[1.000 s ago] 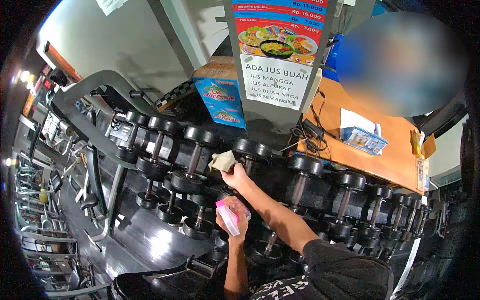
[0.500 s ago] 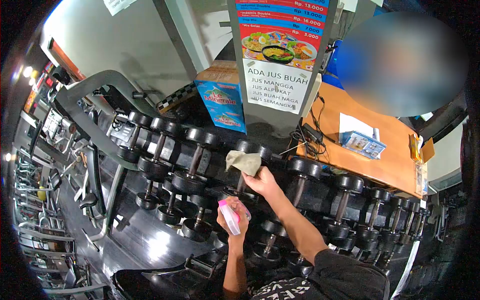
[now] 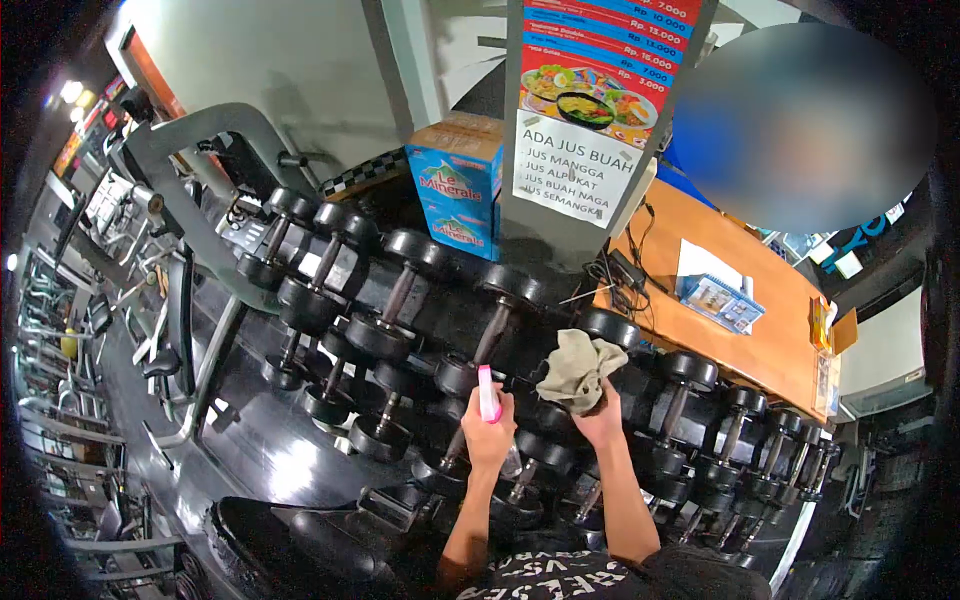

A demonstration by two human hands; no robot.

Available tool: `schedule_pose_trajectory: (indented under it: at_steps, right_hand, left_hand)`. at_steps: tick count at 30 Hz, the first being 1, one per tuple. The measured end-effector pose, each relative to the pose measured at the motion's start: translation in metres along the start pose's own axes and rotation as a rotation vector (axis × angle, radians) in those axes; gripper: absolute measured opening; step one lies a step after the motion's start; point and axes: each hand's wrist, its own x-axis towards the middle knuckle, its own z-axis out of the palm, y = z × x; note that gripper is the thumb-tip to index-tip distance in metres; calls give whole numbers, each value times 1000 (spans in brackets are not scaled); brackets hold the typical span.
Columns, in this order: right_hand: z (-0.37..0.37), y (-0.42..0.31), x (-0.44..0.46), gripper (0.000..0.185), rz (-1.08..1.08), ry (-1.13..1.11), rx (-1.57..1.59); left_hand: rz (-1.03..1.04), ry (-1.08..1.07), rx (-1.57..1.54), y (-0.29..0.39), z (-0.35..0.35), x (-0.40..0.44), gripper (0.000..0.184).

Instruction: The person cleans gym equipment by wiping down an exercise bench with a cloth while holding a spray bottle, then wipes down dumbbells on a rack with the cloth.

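My left hand is wrapped round a spray bottle with a pink and white trigger head; its body is mostly hidden by the hand. A crumpled grey-beige cloth is gripped in my right hand, its folds hanging over the fingers. The cloth is in front of a black dumbbell on the rack; whether it touches the weight I cannot tell. Left of the cloth, another dumbbell lies with its handle showing, just beyond the bottle.
Two tiers of black dumbbells run across the view, including one at the right. Behind stand a blue water carton, a menu board and a wooden desk with cables and a desk calendar. A blurred person is beyond the desk.
My right hand has moved right and down with the cloth, from one dumbbell to the one beside it. The left hand has turned the spray bottle more upright. The view has shifted slightly.
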Motion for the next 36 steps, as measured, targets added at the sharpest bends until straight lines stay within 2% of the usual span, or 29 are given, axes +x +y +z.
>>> schedule_pose_trajectory:
  at_steps: [1,6,8,12,13,14,16,17,18,19,20,21,22,24,26,28,30,32,34,35,36]
  right_hand:
    - [-1,-2,-6,44,-51,-135,-81]
    - [7,-3,-7,41,-5,-180,65]
    - [9,0,-5,42,2,-151,-65]
    - [12,6,2,41,-68,-82,-320]
    - [14,9,7,37,-92,9,-386]
    - [15,14,13,37,-90,11,-388]
    - [15,22,32,33,-208,15,-911]
    - [13,22,47,27,-423,9,-1511]
    - [49,27,38,25,-502,-90,-1595]
    - [52,39,53,29,-688,-256,-1441]
    - [70,43,57,35,-786,-324,-1605]
    - [89,52,61,39,-974,-326,-1890]
    - [112,55,58,39,-918,-394,-1928]
    - [101,71,92,38,-1090,-567,-2203]
    - [86,87,107,39,-1171,-637,-2232]
    - [85,92,105,41,-1099,-647,-2250]
    - [82,90,89,43,-814,-655,-2142]
    - [77,82,75,45,-736,-693,-2082]
    - [69,72,67,46,-481,-684,-1875]
    - [68,62,67,46,-443,-677,-1882]
    - [66,51,72,42,-278,-577,-1988]
  left_hand:
    - [1,-15,2,-9,-1,0,18]
    - [-57,-60,100,-36,-5,6,17]
    - [-9,-7,162,-52,-6,10,14]
    - [-62,-25,179,-44,-8,11,14]
    - [17,-32,204,-47,-7,13,13]
    - [97,-42,228,-49,-6,14,13]
    - [98,-20,183,-42,-4,15,13]
    - [100,3,141,-39,-5,15,13]
    - [100,6,143,-40,-6,17,13]
    - [134,77,131,-41,-7,19,13]
    - [166,145,119,-42,-8,19,14]
    - [187,182,50,-42,-9,20,15]
    - [94,169,-45,-18,-12,16,18]
    - [64,261,-26,-24,-15,20,18]
    - [63,264,-33,-32,-20,23,19]
    - [54,314,-76,-39,-23,26,17]
    - [56,301,-40,-49,-26,28,18]
    - [35,264,-88,-53,-26,30,18]
    - [46,254,-82,-55,-25,29,18]
    - [61,241,-75,-56,-25,29,19]
    - [61,244,-74,-54,-25,29,19]
